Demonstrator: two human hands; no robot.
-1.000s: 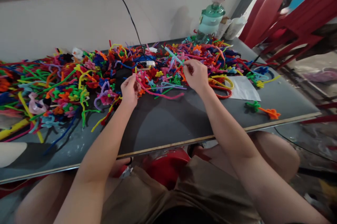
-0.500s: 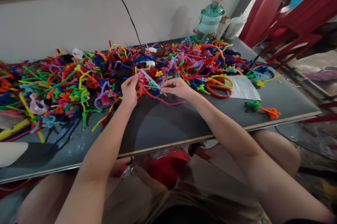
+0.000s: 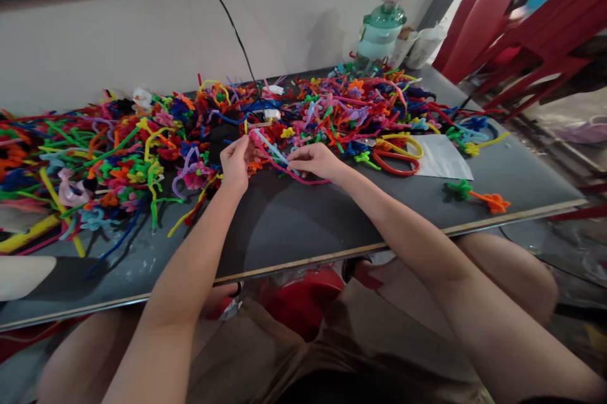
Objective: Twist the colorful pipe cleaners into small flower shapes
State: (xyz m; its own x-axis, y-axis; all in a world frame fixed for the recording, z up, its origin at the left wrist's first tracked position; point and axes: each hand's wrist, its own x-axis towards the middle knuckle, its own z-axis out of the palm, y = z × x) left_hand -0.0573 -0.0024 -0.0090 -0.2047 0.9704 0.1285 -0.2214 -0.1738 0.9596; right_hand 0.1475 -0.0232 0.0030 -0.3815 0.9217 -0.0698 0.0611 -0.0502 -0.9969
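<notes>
Between my two hands runs a light blue pipe cleaner (image 3: 272, 145), slanting down to the right. My left hand (image 3: 234, 162) is closed in a pinch on a pink pipe cleaner (image 3: 303, 181), which has a bunched end at the fingers and a long tail curving below my right hand. The fingers of my right hand (image 3: 313, 161) are pinched on the lower end of the light blue one. Whether the two pipe cleaners are joined near the left fingertips I cannot tell. Both hands are held above the grey table, in front of the heaped pipe cleaners.
A long heap of coloured pipe cleaners (image 3: 128, 170) covers the table's back. Orange-red and yellow scissors handles (image 3: 396, 167) lie by a white sheet (image 3: 441, 157). Farther right is an orange and green pipe-cleaner flower (image 3: 496, 203). A green bottle (image 3: 379, 37) and cups (image 3: 425, 48) stand behind.
My right hand has shifted slightly left, with its fingers more curled. The pink tail now lies closer under that hand. The whole view has moved a little.
</notes>
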